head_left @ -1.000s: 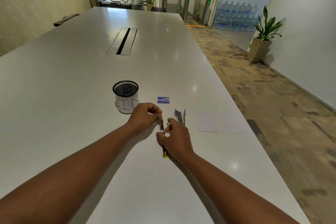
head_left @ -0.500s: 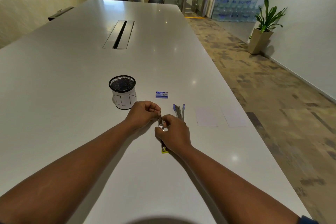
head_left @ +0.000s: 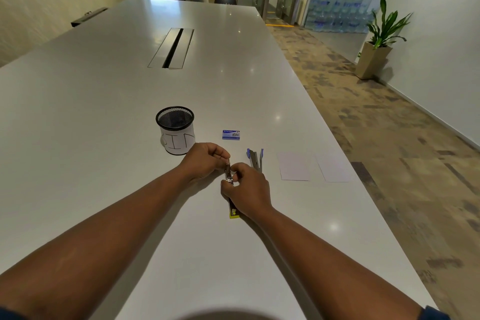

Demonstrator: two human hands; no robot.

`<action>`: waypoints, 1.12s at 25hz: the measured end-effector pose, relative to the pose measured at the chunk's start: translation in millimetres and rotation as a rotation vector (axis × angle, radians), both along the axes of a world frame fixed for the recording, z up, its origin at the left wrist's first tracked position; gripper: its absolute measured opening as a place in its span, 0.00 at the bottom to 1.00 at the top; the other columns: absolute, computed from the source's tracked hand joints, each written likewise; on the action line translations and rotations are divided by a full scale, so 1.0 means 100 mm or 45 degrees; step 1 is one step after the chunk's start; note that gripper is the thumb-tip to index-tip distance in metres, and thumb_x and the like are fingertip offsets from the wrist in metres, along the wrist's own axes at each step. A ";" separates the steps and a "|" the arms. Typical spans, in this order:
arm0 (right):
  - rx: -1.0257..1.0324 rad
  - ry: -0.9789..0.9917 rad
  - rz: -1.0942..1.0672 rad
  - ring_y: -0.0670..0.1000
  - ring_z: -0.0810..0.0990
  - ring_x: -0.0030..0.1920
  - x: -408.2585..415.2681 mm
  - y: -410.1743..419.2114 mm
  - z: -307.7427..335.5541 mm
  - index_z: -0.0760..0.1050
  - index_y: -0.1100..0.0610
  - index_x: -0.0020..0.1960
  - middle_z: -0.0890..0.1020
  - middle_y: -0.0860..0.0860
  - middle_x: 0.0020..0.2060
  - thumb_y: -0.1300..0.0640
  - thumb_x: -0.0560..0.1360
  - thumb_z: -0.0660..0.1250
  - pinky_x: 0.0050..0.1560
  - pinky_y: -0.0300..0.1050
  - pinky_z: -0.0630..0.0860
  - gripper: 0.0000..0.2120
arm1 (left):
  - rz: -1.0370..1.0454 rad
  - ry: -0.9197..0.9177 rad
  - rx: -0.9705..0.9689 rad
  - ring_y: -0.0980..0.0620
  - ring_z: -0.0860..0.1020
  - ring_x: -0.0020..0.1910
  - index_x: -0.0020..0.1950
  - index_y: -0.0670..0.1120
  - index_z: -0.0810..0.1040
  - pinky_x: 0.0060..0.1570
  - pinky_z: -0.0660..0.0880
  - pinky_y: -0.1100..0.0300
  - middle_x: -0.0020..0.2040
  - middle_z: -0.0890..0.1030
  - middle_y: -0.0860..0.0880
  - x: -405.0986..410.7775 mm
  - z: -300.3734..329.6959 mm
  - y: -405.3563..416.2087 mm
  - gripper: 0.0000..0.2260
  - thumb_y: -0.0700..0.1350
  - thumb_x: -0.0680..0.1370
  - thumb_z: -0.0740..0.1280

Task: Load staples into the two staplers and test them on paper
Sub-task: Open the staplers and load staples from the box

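Both hands meet over a slim yellow-ended stapler (head_left: 232, 205) lying on the smooth pale table (head_left: 104, 112): its body is gripped by the right hand (head_left: 248, 193), while something thin at its shiny metal front is pinched by the curled left hand (head_left: 205, 160). Just right of the right hand lies an opened blue stapler (head_left: 255, 158); beyond it, two flat paper sheets (head_left: 294, 166). Past the hands sit a small blue staple box (head_left: 231, 134) and a round black mesh cup (head_left: 175, 130).

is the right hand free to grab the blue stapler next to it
Probably not yet: the right hand grips the yellow stapler. The blue stapler lies open just beyond it, nothing between, so reaching looks easy once it lets go.
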State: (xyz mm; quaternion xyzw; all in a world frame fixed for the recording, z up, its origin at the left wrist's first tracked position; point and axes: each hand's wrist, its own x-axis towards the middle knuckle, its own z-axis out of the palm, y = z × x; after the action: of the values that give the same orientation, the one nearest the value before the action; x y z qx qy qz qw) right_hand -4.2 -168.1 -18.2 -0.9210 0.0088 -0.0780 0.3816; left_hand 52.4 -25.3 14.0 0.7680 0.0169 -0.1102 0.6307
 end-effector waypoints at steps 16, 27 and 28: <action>0.028 0.019 -0.003 0.47 0.78 0.38 0.01 0.00 -0.02 0.80 0.49 0.51 0.81 0.46 0.37 0.50 0.70 0.71 0.36 0.40 0.69 0.10 | -0.014 -0.204 0.329 0.59 0.82 0.38 0.49 0.47 0.84 0.42 0.78 0.66 0.41 0.85 0.50 0.04 -0.04 -0.02 0.11 0.33 0.72 0.72; 0.025 0.016 -0.010 0.46 0.77 0.39 0.00 0.00 -0.01 0.79 0.48 0.55 0.81 0.45 0.38 0.50 0.71 0.70 0.36 0.38 0.66 0.13 | 0.121 0.024 0.161 0.51 0.83 0.38 0.46 0.39 0.84 0.32 0.77 0.68 0.42 0.85 0.42 0.18 -0.09 -0.07 0.05 0.32 0.73 0.72; 0.035 0.017 -0.013 0.46 0.78 0.40 -0.01 0.00 -0.02 0.78 0.48 0.56 0.81 0.45 0.39 0.50 0.71 0.70 0.36 0.37 0.66 0.14 | 0.151 0.051 0.120 0.51 0.82 0.35 0.45 0.38 0.83 0.31 0.77 0.67 0.40 0.84 0.41 0.19 -0.09 -0.08 0.04 0.32 0.73 0.71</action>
State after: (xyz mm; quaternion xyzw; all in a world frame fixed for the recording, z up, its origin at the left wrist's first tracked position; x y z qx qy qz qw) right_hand -4.8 -168.5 -19.9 -0.9161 0.0171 -0.0735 0.3938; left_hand 71.8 -33.6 4.6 0.7922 0.0801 -0.0870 0.5987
